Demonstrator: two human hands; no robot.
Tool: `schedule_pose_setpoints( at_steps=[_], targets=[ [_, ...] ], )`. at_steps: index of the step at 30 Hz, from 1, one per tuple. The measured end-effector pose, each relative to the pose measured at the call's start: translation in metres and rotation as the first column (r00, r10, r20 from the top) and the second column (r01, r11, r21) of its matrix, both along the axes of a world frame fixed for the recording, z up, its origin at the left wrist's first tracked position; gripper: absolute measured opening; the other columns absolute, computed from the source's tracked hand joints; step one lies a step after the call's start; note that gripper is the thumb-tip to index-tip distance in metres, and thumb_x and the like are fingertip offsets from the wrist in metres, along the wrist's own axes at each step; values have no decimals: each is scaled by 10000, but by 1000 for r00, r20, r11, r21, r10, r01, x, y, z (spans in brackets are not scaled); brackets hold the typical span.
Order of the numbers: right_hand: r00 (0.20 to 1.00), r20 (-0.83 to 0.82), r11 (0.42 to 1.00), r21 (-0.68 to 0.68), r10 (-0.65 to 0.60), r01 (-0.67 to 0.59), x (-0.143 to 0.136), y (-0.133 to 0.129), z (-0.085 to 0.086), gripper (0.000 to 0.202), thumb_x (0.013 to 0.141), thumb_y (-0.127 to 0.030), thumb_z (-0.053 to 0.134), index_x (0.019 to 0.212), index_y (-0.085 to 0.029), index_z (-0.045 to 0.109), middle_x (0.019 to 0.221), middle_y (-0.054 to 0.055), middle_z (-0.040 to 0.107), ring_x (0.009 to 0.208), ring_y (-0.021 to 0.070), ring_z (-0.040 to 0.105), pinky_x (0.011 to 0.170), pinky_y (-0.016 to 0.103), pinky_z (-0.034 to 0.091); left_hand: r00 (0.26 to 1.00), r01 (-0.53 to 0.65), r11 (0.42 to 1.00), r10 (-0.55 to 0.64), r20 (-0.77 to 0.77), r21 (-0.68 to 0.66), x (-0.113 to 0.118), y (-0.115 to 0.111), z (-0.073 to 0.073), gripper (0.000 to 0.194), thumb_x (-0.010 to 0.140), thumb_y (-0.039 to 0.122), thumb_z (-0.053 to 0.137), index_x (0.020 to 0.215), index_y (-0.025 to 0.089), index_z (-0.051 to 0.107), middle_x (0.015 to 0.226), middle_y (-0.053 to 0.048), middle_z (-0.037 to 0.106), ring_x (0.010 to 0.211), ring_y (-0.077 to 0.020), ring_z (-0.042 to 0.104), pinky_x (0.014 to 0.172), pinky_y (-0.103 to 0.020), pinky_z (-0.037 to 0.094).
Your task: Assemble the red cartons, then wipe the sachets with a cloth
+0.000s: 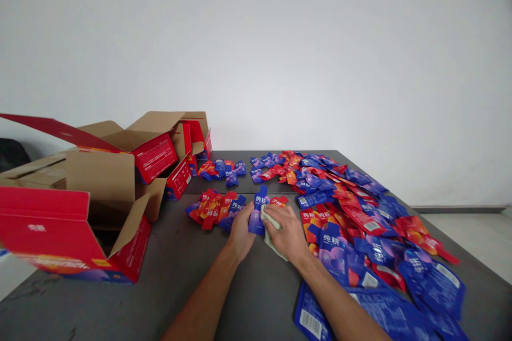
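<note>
In the middle of the view my left hand (240,231) grips the left side of a blue-purple pouch (257,217), its printed front facing me. My right hand (286,229) is closed on a pale cloth (276,245), pressed against the pouch's right side. Part of the cloth hangs below my fingers. Just behind my hands lie more blue pouches (236,207) and red pouches (208,207) in a small group. One red pouch (279,200) shows partly behind my right hand.
To the right spreads a large heap of red and blue pouches (360,213). An open red carton (120,253) stands at left, with more open cartons (156,157) behind it. A small pouch group (224,170) lies farther back on the dark table (176,287). A white wall (264,53) rises beyond.
</note>
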State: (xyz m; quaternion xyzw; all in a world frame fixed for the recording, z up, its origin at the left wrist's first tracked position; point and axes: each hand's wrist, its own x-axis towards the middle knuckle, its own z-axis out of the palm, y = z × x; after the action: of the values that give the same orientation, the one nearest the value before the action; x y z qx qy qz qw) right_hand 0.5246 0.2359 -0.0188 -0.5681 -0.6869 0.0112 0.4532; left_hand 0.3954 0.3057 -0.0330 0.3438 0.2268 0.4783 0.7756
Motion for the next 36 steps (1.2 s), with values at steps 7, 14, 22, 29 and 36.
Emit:
schedule_pose_setpoints(
  at_steps=[7, 14, 22, 29, 36],
  targets=[
    [942, 169, 955, -109, 291, -276, -12, -10, 8, 243, 936, -214, 547, 1117, -298, 685, 1176, -2, 705, 1040, 171, 629, 956, 349, 459, 1000, 9, 1000, -9, -21, 4, -6, 3, -2, 456, 821, 277, 650, 1269, 196, 621, 1136, -77, 715, 1008, -204, 674, 894, -300, 504],
    [991, 32, 991, -6, -133, 133, 14, 5, -3, 235, 928, -251, 548, 1094, -274, 713, 1197, 45, 700, 1053, 228, 610, 916, 399, 458, 984, 173, 985, -172, -53, 10, -3, -2, -5, 403, 824, 276, 634, 1204, 148, 669, 1131, -114, 715, 994, -229, 674, 881, -321, 505],
    [972, 163, 982, -105, 170, -155, -6, -7, 7, 198, 930, -215, 560, 1063, -283, 690, 1143, 13, 709, 1015, 186, 618, 938, 349, 433, 988, 133, 990, -128, -91, 49, -7, 0, -3, 454, 765, 234, 645, 1209, 150, 680, 1112, -112, 727, 1001, -238, 675, 888, -322, 500],
    [965, 175, 973, -162, 195, -167, -8, -7, 6, 129, 899, -165, 592, 916, -264, 673, 1003, -15, 729, 960, 161, 644, 976, 336, 418, 916, -22, 946, 148, -372, 322, -5, 7, -10, 469, 739, 146, 564, 1179, 203, 713, 1246, -68, 687, 1191, -253, 589, 1060, -369, 396],
    [986, 160, 983, -168, -46, 73, 17, 6, -17, 205, 842, -173, 632, 999, -268, 725, 1059, 36, 748, 1002, 217, 660, 927, 368, 461, 416, 233, 645, 611, -674, 728, -12, 17, -24, 450, 815, 170, 570, 1250, 223, 671, 1402, -142, 553, 1323, -307, 452, 1131, -479, 279]
  ],
)
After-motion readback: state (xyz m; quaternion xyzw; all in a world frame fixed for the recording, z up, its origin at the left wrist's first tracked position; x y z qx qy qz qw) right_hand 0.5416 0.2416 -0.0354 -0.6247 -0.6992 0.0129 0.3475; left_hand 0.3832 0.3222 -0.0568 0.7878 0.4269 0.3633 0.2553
